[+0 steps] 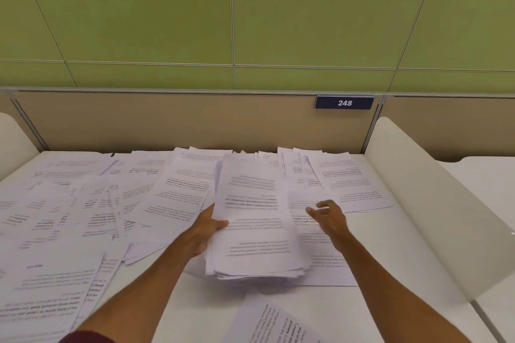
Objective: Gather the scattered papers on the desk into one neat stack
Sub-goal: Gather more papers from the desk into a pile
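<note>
The left hand [207, 228] grips the stack [256, 220] at its left edge in the middle of the frame, thumb on the top sheet and fingers curled underneath. The stack's near edge is ragged, with sheets stepping out past one another. Whether its underside touches the desk [195, 301] cannot be told.

The right hand [327, 217] hovers just right of the stack, fingers loosely spread and holding nothing. It is blurred.

Loose sheets [55, 203] overlap across the whole left half of the frame and along the far edge up against the tan back panel [195, 120]. More fan out at the upper right of the desk. A single sheet [267, 326] lies at the bottom centre, cut off by the frame.

Bare desk shows in the lower middle between the forearms, and in a strip along the right beside the white side divider [418, 203]. A number plate [344, 103] reading 248 sits on the panel's top edge.
</note>
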Demonstrator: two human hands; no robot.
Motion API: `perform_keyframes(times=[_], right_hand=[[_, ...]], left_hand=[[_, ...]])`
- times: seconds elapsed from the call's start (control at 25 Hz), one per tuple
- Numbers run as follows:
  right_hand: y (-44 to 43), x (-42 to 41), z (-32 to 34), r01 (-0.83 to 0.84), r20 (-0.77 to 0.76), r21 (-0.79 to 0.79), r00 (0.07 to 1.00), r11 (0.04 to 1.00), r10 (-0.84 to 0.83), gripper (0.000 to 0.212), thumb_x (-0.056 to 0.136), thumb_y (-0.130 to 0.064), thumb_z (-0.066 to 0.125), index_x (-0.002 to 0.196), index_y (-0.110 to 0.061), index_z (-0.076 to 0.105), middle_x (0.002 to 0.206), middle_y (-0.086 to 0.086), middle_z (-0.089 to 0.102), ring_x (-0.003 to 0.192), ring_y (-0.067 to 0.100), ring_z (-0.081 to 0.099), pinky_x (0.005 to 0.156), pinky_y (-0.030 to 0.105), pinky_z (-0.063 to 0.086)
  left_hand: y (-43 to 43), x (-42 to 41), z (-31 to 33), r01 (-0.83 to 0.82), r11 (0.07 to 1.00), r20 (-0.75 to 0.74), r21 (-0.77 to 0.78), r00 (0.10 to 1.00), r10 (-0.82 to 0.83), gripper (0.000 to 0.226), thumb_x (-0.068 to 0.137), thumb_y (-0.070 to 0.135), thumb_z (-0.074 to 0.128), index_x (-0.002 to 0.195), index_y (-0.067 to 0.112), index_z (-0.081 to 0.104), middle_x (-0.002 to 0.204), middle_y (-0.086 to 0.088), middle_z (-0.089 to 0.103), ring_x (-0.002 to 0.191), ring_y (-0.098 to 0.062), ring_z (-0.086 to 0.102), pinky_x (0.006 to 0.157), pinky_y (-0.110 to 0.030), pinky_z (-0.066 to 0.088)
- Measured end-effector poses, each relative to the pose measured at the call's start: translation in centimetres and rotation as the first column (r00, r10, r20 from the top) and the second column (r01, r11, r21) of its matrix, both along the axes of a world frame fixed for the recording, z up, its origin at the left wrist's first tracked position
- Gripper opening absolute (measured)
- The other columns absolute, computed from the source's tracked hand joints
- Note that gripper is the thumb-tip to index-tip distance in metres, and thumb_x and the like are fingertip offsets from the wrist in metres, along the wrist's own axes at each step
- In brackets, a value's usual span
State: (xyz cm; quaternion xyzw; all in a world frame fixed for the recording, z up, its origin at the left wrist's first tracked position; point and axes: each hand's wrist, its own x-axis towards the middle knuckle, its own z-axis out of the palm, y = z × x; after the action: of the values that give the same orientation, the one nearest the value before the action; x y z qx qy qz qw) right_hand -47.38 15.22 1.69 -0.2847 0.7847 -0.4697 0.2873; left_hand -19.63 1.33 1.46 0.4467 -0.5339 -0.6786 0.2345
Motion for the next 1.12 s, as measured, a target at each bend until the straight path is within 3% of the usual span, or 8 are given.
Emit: perform_keyframes(times=[0.08, 0.16, 0.24, 0.48, 0.72, 0.92, 1.04, 1.12], right_hand=[[1.8, -1.6, -1.4, 0.09, -0.218, 0.32, 0.976, 0.943, -0.019, 0.064, 0.08, -0.036, 0.079, 0.127, -0.003, 0.05, 0.13, 0.02, 0.057, 0.121, 0.035, 0.053, 0.096, 0.038, 0.044], [3.5, -2.6, -2.2, 0.154, -0.293, 0.616, 0.955, 0.772, 0.043, 0.092, 0.074, -0.049, 0.079, 0.142, -0.006, 0.035, 0.146, 0.019, 0.038, 0.136, 0.039, 0.035, 0.107, 0.05, 0.035], [4.0, -2.5, -2.5, 0.152, -0.295, 0.702, 0.951, 0.695, 0.089, 0.107, 0.067, -0.055, 0.082, 0.145, -0.004, 0.027, 0.149, 0.02, 0.029, 0.14, 0.039, 0.026, 0.109, 0.054, 0.031], [1.8, 1.4, -3.1, 0.139, -0.354, 0.685, 0.922, 0.715, 0.159, 0.1, 0.066, -0.049, 0.085, 0.14, -0.006, 0.032, 0.143, 0.013, 0.034, 0.137, 0.03, 0.031, 0.108, 0.051, 0.036], [1.4, 2.7, -2.7, 0.214, -0.298, 0.719, 0.954, 0.662, 0.015, 0.099, 0.061, -0.045, 0.089, 0.137, -0.008, 0.038, 0.139, 0.015, 0.039, 0.131, 0.033, 0.037, 0.105, 0.048, 0.036], [1.0, 4.1, -2.2, 0.18, -0.217, 0.734, 0.976, 0.655, -0.025, 0.082, 0.069, -0.035, 0.087, 0.136, -0.015, 0.043, 0.142, 0.013, 0.043, 0.134, 0.031, 0.037, 0.108, 0.049, 0.032], [1.3, 4.3, -2.3, 0.156, -0.183, 0.665, 0.982, 0.731, -0.044, 0.081, 0.07, -0.026, 0.087, 0.134, -0.008, 0.042, 0.14, 0.016, 0.047, 0.131, 0.034, 0.044, 0.107, 0.047, 0.041], [1.4, 4.7, -2.3, 0.188, -0.15, 0.586, 0.981, 0.788, -0.122, 0.08, 0.069, -0.016, 0.087, 0.132, -0.003, 0.039, 0.136, 0.019, 0.05, 0.126, 0.038, 0.05, 0.104, 0.048, 0.045]], left_hand=[[0.1, 3.2, -2.0, -0.084, 0.994, 0.053, 0.07, 0.995, 0.081, 0.055, 0.086, -0.015, 0.056, 0.136, 0.008, 0.049, 0.13, -0.019, 0.059, 0.113, -0.038, 0.059, 0.099, -0.052, 0.047], [0.2, 5.7, -3.6, -0.134, 0.983, 0.078, 0.124, 0.989, 0.125, 0.057, 0.085, -0.016, 0.057, 0.137, 0.004, 0.047, 0.133, -0.021, 0.057, 0.117, -0.042, 0.056, 0.103, -0.058, 0.042], [0.4, 7.0, -4.4, -0.158, 0.976, 0.088, 0.152, 0.985, 0.146, 0.057, 0.085, -0.017, 0.057, 0.137, 0.002, 0.047, 0.133, -0.022, 0.057, 0.118, -0.042, 0.056, 0.103, -0.059, 0.041], [1.3, 6.1, -5.2, -0.217, 0.971, 0.143, 0.102, 0.969, 0.202, 0.061, 0.083, -0.018, 0.059, 0.138, 0.005, 0.047, 0.132, -0.021, 0.058, 0.115, -0.04, 0.058, 0.1, -0.052, 0.047], [1.5, 6.6, -5.7, -0.195, 0.976, 0.137, 0.099, 0.974, 0.181, 0.06, 0.086, -0.015, 0.056, 0.139, 0.012, 0.045, 0.131, -0.017, 0.059, 0.104, -0.032, 0.061, 0.091, -0.043, 0.051], [1.3, 7.0, -6.0, -0.155, 0.986, 0.134, 0.059, 0.98, 0.146, 0.059, 0.089, -0.01, 0.055, 0.139, 0.019, 0.045, 0.128, -0.009, 0.062, 0.104, -0.027, 0.062, 0.091, -0.042, 0.052], [0.4, 7.8, -5.7, -0.213, 0.977, 0.089, 0.027, 0.974, 0.21, 0.057, 0.088, -0.011, 0.055, 0.136, 0.019, 0.047, 0.122, -0.007, 0.063, 0.098, -0.024, 0.062, 0.082, -0.037, 0.053], [-0.9, 9.1, -5.3, -0.261, 0.964, 0.05, 0.045, 0.965, 0.259, 0.058, 0.088, -0.012, 0.056, 0.137, 0.017, 0.048, 0.128, -0.011, 0.061, 0.101, -0.028, 0.06, 0.086, -0.04, 0.052]])
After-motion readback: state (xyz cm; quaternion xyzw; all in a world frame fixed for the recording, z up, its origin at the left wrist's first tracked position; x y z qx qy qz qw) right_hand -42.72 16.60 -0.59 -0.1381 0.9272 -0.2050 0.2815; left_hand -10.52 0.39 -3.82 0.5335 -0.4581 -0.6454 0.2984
